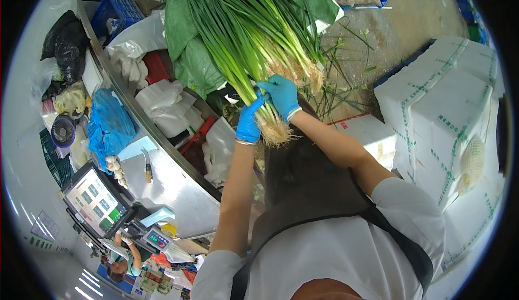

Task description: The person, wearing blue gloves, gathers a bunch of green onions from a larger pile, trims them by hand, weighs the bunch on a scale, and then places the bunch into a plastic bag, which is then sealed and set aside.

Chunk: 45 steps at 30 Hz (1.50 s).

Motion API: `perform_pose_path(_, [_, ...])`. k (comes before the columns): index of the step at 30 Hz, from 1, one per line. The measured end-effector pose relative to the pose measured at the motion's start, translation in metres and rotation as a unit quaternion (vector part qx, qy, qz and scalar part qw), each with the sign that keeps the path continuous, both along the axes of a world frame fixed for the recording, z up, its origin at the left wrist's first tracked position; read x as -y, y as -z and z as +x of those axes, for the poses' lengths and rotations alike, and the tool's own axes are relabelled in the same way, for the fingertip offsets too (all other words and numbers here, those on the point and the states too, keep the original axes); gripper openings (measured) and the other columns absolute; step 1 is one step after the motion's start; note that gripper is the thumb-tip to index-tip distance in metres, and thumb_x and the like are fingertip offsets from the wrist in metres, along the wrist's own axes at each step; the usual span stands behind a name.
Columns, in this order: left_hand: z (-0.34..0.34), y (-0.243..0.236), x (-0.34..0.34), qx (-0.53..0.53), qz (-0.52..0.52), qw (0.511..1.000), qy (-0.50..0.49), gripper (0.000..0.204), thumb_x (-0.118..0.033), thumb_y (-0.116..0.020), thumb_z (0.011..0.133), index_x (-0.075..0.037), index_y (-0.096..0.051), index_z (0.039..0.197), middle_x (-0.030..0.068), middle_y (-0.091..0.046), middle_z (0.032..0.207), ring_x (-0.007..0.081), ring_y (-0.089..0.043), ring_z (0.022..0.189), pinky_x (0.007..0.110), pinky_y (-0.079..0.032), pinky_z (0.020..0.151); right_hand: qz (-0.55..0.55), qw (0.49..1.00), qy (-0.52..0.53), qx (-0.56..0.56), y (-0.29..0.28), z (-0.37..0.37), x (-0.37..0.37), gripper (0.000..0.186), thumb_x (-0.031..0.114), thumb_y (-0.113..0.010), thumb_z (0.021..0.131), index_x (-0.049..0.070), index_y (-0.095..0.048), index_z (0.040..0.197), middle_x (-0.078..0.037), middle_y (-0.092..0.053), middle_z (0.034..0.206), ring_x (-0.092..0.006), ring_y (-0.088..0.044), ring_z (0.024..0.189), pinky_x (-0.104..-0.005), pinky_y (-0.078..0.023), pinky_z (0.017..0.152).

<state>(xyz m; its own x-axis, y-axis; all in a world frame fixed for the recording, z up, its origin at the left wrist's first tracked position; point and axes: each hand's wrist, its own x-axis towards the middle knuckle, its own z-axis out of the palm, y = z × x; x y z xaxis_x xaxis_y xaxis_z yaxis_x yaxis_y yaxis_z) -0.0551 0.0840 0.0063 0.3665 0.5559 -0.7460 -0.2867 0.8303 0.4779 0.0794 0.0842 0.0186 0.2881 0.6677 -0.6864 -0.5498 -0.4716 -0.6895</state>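
Observation:
A small bunch of spring onions [243,86] with pale stems and stringy roots is in my hands. My left hand [250,122], in a blue glove, is wrapped round the white stems just above the roots. My right hand [281,95], also gloved, has its thumb and fingers closed against the same stems, a little farther up. A large heap of spring onions [227,24] lies beyond my hands on a green sack [189,65], its leaves toward the far left and its roots toward the right.
White taped boxes [432,105] are stacked at the right. A metal counter [178,173] at the left bears a knife [147,166], garlic [115,170], a screen [97,200] and a blue plastic bag [110,121]. Leaf scraps [346,78] litter the floor. Another person [127,262] is far left.

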Motion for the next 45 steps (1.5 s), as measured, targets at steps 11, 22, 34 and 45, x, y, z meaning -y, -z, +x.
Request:
perform_pose_path(11, [-0.021,0.002,-0.042,0.005,0.014,1.000,-0.011,0.037,-0.015,-0.073,0.082,0.001,-0.062,0.113,0.0060,-0.060,0.074,0.0177,-0.060,0.065,0.031,-0.052,0.058,0.230,0.717,-0.627,0.200,-0.005,0.077,0.123,0.030,0.034,-0.071,0.080,0.008,-0.067,0.092,-0.014,-0.065,0.086,-0.0355,-0.063,0.078,-0.0416,-0.051,0.070])
perform_pose_path(22, [-0.020,-0.024,-0.061,-0.136,0.070,0.984,0.086,0.045,-0.010,-0.079,0.075,0.001,-0.062,0.115,0.0046,-0.061,0.089,0.0152,-0.058,0.078,0.028,-0.049,0.069,-0.088,0.773,-0.275,0.565,0.031,0.141,-0.031,0.032,0.039,-0.068,0.083,0.007,-0.064,0.084,-0.016,-0.066,0.086,-0.0363,-0.064,0.081,-0.0448,-0.050,0.073])
perform_pose_path(34, [0.050,0.040,-0.041,-0.011,0.021,0.999,0.022,0.031,-0.013,-0.074,0.082,0.000,-0.068,0.109,0.0047,-0.060,0.087,0.0134,-0.056,0.079,0.028,-0.049,0.070,-0.100,0.766,-0.306,0.557,0.029,0.078,-0.041,0.035,0.034,-0.069,0.082,0.004,-0.062,0.098,-0.018,-0.066,0.091,-0.0347,-0.066,0.083,-0.0433,-0.052,0.073])
perform_pose_path(45, [0.049,0.034,-0.041,-0.017,-0.085,0.996,-0.033,0.043,-0.029,-0.067,0.089,-0.003,-0.061,0.123,0.0078,-0.062,0.118,0.0192,-0.060,0.103,0.032,-0.051,0.090,0.075,0.934,-0.188,0.295,0.032,0.038,-0.011,0.011,0.014,-0.063,0.084,0.007,-0.066,0.092,-0.010,-0.066,0.083,-0.0200,-0.063,0.071,-0.0307,-0.051,0.068])
